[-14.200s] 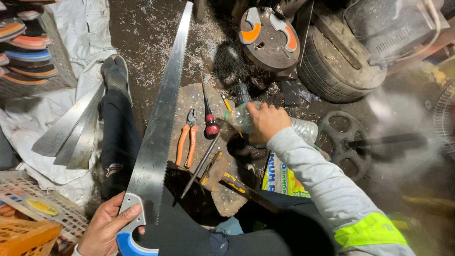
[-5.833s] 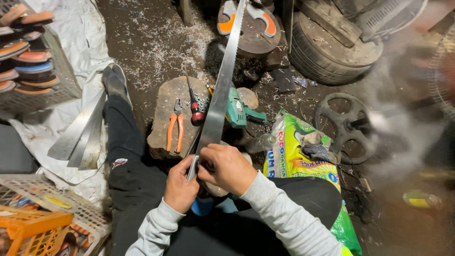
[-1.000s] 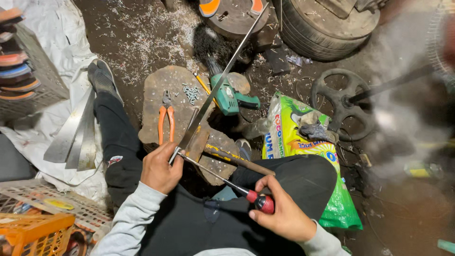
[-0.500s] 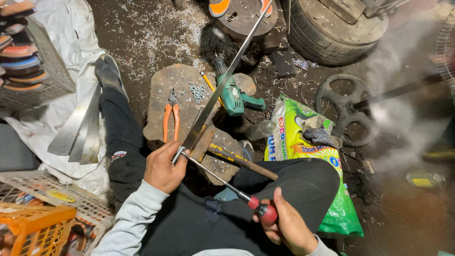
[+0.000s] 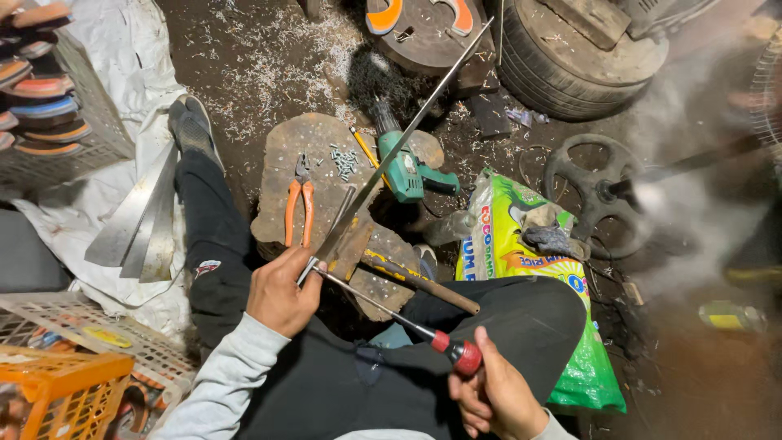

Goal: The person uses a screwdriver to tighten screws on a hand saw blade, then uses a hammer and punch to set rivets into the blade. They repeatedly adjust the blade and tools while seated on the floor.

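Note:
My left hand grips the near end of a long tapered saw blade that slants up toward the far right, seen almost edge-on. My right hand holds the red-and-black handle of a screwdriver. Its shaft runs up-left, and the tip meets the blade's near end right beside my left thumb. Under the blade lies a rusty metal block with orange-handled pliers and a small pile of screws on it. A hammer with a wooden handle rests on my lap, just beyond the screwdriver.
A green power drill lies past the block. Several bare blades lean on white cloth at left. A green printed sack, a black wheel, a tyre, crates and a stack of coloured handles surround me.
Long ago my left hand held the blade flat by its blue handle; later both hands gripped it. Over the last second the screwdriver's tip stays at the blade end while my right hand shifts slightly.

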